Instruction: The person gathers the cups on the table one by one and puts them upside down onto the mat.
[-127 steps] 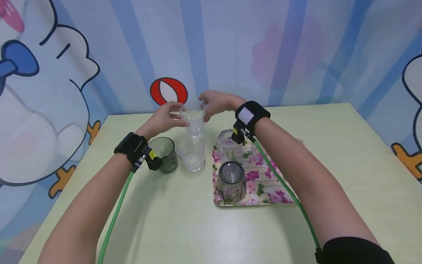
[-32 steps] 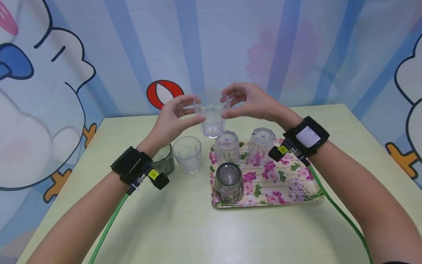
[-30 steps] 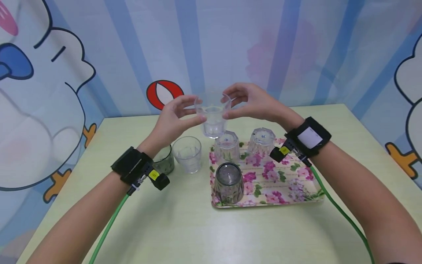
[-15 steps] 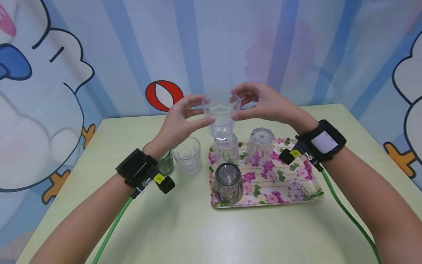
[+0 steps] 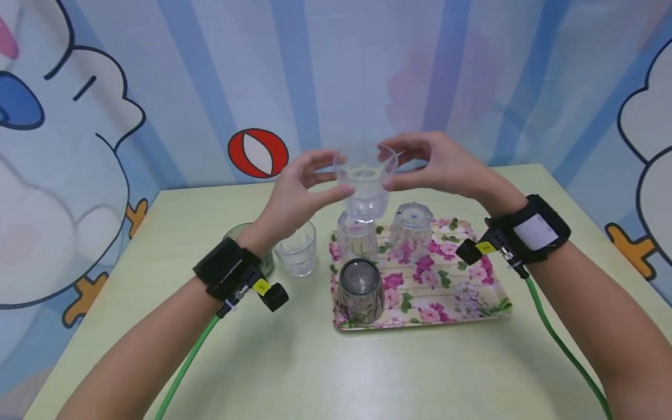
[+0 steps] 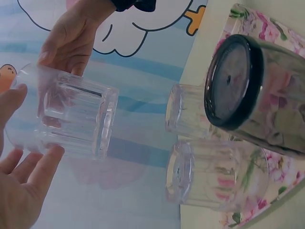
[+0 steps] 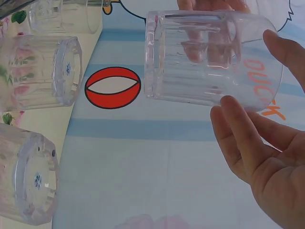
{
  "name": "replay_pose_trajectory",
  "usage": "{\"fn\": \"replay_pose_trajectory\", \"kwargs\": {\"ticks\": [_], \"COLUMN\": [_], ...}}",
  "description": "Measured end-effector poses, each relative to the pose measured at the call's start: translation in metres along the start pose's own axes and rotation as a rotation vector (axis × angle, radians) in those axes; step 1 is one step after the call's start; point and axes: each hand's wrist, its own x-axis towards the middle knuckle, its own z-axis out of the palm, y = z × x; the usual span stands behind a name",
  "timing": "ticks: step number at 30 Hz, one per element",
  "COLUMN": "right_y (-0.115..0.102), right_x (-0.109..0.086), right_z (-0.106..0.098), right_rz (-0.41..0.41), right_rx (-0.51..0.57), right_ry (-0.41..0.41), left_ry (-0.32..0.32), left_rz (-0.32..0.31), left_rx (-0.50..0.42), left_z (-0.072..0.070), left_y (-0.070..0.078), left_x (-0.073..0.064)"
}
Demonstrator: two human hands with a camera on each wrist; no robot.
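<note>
My left hand [image 5: 301, 195] and right hand [image 5: 438, 169] hold a clear drinking glass [image 5: 366, 186] between them, mouth up, in the air over the back left of a flowered tray [image 5: 441, 291]. Thumb and fingers of each hand pinch the rim area from opposite sides. In the left wrist view the glass [image 6: 81, 114] has its thick base free of the fingers. Upside down on the tray stand a clear glass [image 5: 358, 236] at back left, another clear glass [image 5: 412, 227] to its right, and a dark tinted glass [image 5: 361, 294] in front.
Left of the tray, an upright clear glass [image 5: 298, 254] stands on the pale table [image 5: 367, 373]. A dark green glass [image 5: 266, 265] beside it is partly hidden behind my left wrist. A printed cloth backdrop [image 5: 357, 70] rises behind the table.
Four seconds ago the glass was farther left, above the upright clear glass. Both hands have carried it rightward over the tray's back left, and it still drifts slowly right. Standing glasses have not moved.
</note>
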Motion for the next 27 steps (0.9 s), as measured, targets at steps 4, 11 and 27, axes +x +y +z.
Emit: {"fn": "replay_pose_trajectory", "kwargs": {"ticks": [4,11,27], "right_y": [-0.001,-0.001,-0.001], "right_x": [-0.005,-0.013,-0.028], "right_z": [-0.001,-0.002,0.002], "right_rz": [-0.011,-0.019,-0.035], "right_rx": [0.011,0.028,0.063], "right_ry": [0.021,0.049,0.075], "left_ry": [-0.001,-0.007,-0.009], "left_rz": [0.012,0.038,0.090], "left_rx": [-0.013,-0.036,-0.048], "left_z": [0.003,0.010,0.019], "left_y": [0.003,0.006,0.006], "left_x": [0.000,-0.001,-0.004]}}
